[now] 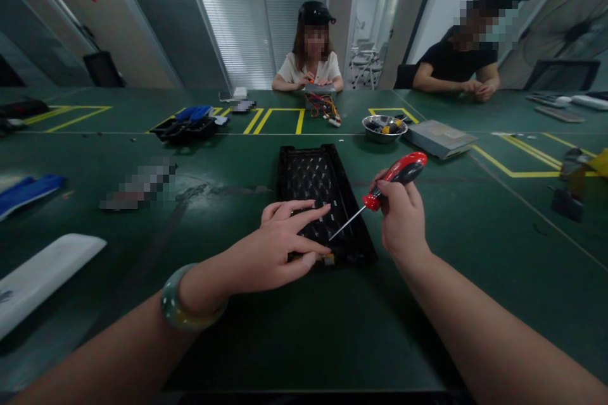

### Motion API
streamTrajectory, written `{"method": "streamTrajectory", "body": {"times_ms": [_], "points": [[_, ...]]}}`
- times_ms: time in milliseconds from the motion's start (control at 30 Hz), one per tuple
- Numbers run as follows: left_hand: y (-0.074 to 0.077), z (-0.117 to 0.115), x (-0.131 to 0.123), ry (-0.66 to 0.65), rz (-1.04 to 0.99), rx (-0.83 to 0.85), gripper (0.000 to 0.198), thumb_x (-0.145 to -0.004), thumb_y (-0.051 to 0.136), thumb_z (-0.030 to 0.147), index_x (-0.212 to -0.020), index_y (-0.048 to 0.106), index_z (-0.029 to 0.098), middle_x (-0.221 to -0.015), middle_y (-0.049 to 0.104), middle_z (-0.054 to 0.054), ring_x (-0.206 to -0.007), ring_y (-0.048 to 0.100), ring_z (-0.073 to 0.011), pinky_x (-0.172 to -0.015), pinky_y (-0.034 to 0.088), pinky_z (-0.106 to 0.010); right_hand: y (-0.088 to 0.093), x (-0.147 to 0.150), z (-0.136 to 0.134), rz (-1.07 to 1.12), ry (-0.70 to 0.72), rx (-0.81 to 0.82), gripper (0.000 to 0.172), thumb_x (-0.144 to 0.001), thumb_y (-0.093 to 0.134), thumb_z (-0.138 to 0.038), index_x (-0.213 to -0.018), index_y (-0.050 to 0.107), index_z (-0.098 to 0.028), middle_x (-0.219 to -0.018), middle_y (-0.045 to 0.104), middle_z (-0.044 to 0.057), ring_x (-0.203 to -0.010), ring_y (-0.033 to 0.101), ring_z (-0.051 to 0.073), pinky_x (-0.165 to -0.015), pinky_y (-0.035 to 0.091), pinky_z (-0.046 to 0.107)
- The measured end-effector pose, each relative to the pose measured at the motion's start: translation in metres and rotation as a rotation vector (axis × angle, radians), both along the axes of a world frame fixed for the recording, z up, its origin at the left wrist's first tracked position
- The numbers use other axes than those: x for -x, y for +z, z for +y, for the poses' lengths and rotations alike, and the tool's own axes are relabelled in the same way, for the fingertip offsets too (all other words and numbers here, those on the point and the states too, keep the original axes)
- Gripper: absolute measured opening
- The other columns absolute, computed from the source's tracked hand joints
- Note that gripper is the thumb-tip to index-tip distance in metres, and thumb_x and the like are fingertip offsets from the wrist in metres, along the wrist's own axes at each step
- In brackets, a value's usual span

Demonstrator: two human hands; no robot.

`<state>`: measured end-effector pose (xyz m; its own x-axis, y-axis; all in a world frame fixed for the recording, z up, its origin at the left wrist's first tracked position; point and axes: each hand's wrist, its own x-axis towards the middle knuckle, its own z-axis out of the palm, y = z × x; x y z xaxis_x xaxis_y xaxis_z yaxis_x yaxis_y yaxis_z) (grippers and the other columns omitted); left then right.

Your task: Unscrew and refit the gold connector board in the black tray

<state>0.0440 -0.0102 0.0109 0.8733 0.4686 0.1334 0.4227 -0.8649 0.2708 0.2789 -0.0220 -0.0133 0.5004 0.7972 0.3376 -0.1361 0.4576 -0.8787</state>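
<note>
Only one cam here, worn on the person's head, facing forward and down over the green table (475, 253). It's pretty close in: left hand (280, 247) and right hand (401, 221) with its screwdriver (396, 178) sit mid-frame. Up top, the far side shows a person (311, 69) opposite and another person (456, 63) further right.

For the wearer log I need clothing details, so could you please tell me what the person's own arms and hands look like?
The left forearm and right forearm are bare, with no sleeves in view. The left hand and right hand are ungloved, and no rings show. A pale green, glossy bangle circles the left wrist; the right wrist is bare.
</note>
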Motion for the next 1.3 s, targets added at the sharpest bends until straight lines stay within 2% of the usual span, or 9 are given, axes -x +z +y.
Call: {"method": "streamTrajectory", "body": {"times_ms": [200,467,600,667,767,933,1167,1300], "points": [[-0.001,0.003,0.001,0.003,-0.002,-0.02,0.035,-0.092,0.055,0.025,-0.115,0.071,0.047,-0.159,0.034,0.008,-0.144,0.029,-0.0352,-0.108,0.02,-0.061,-0.001,0.0,-0.001,-0.024,-0.005,0.01,0.006,-0.076,0.065,-0.025,-0.081,0.064,-0.022,-0.077,0.058,-0.002,-0.074,0.053,0.015,-0.068,0.042,0.029],[-0.002,0.003,0.002,0.01,-0.006,-0.019,0.032,-0.091,0.055,0.025,-0.111,0.073,0.044,-0.157,0.038,0.008,-0.143,0.03,-0.034,-0.11,0.019,-0.06,0.004,0.002,-0.003,-0.032,-0.022,0.039,0.004,-0.076,0.064,-0.025,-0.079,0.063,-0.022,-0.074,0.057,-0.003,-0.07,0.051,0.014,-0.064,0.042,0.028],[-0.002,0.005,0.001,0.097,-0.037,-0.025,0.025,-0.092,0.055,0.03,-0.103,0.075,0.04,-0.151,0.048,0.006,-0.142,0.032,-0.0325,-0.11,0.019,-0.06,0.003,0.003,-0.002,0.024,-0.015,0.032,0.006,-0.075,0.064,-0.025,-0.079,0.063,-0.022,-0.076,0.057,-0.002,-0.072,0.052,0.015,-0.064,0.042,0.028],[-0.003,0.007,0.001,0.16,-0.06,-0.015,0.021,-0.091,0.058,0.035,-0.105,0.074,0.038,-0.149,0.051,0.004,-0.141,0.032,-0.0329,-0.109,0.02,-0.061,0.004,0.003,-0.002,0.065,-0.008,0.023,0.006,-0.075,0.064,-0.025,-0.08,0.064,-0.021,-0.077,0.057,-0.002,-0.073,0.052,0.015,-0.063,0.041,0.028],[-0.005,0.009,0.001,0.173,-0.053,0.024,0.027,-0.089,0.063,0.046,-0.114,0.071,0.04,-0.153,0.044,0.002,-0.143,0.028,-0.0355,-0.109,0.021,-0.063,0.005,0.004,-0.002,0.105,0.031,-0.018,0.005,-0.074,0.063,-0.024,-0.078,0.063,-0.021,-0.077,0.056,-0.001,-0.071,0.051,0.015,-0.062,0.041,0.027],[-0.008,0.009,-0.001,0.116,-0.015,0.08,0.031,-0.088,0.062,0.057,-0.112,0.073,0.041,-0.16,0.032,0.001,-0.146,0.02,-0.039,-0.11,0.019,-0.065,0.006,0.004,-0.003,0.089,0.115,-0.085,0.008,-0.074,0.06,-0.024,-0.08,0.063,-0.021,-0.075,0.055,-0.001,-0.07,0.049,0.015,-0.062,0.04,0.027],[-0.003,0.011,-0.002,0.037,0.04,0.15,0.03,-0.088,0.065,0.054,-0.112,0.073,0.039,-0.165,0.019,0.002,-0.149,0.011,-0.0396,-0.113,0.013,-0.066,0.012,0.005,-0.008,0.092,0.265,-0.128,0.01,-0.072,0.059,-0.025,-0.082,0.06,-0.022,-0.075,0.051,-0.001,-0.066,0.047,0.014,-0.058,0.037,0.027],[0.0,0.011,-0.003,0.023,0.036,0.168,0.026,-0.087,0.067,0.052,-0.109,0.074,0.039,-0.165,0.019,0.005,-0.149,0.011,-0.039,-0.114,0.014,-0.065,0.017,0.007,-0.01,0.051,0.275,-0.122,0.011,-0.071,0.059,-0.027,-0.081,0.058,-0.022,-0.074,0.05,-0.001,-0.063,0.045,0.014,-0.056,0.036,0.028]]}}
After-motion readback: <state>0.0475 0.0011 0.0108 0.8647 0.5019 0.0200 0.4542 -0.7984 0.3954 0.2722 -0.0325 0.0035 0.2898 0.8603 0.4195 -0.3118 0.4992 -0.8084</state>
